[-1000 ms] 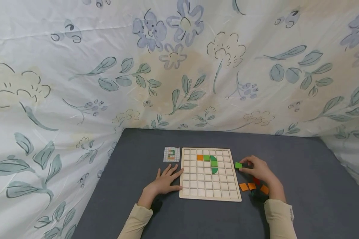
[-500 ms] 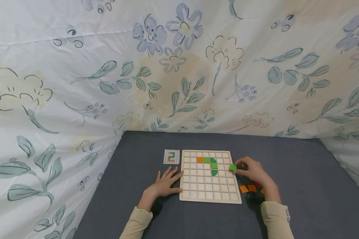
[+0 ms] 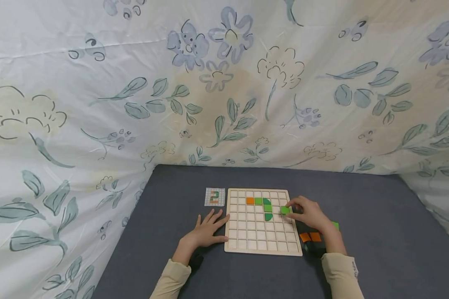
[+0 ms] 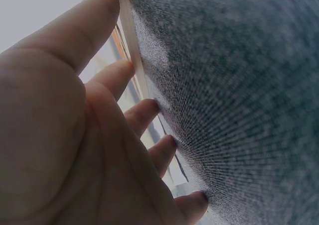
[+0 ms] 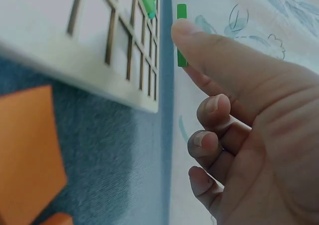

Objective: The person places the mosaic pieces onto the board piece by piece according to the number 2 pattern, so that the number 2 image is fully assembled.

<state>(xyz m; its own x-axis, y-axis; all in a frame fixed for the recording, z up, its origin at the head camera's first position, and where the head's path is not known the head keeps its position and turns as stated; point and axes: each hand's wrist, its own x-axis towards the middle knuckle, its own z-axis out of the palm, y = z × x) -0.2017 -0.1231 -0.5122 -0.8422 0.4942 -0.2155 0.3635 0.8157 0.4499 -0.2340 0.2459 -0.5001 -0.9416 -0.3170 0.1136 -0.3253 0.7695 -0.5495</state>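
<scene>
My right hand (image 3: 306,212) pinches a green square tile (image 3: 285,210) between thumb and finger, over the right columns of a wooden grid board (image 3: 243,232). In the right wrist view that tile (image 5: 182,58) shows edge-on, lifted above the board. On the board lie an orange square (image 3: 250,201), a green square (image 3: 258,201), another green square (image 3: 267,208) and two dark green rounded tiles, the lower one (image 3: 268,216) under the column. My left hand (image 3: 205,230) is spread flat, thumb and a fingertip at the board's left edge.
A small printed pattern card (image 3: 215,197) lies left of the board's top corner. Orange tiles (image 3: 315,236) lie right of the board, beside a green one (image 3: 335,225) partly hidden by my right wrist. A floral cloth (image 3: 232,104) hangs behind the dark table (image 3: 179,182).
My right hand has moved left with the green tile, from beside the board to over its right columns. The left hand has stayed at the board's left edge.
</scene>
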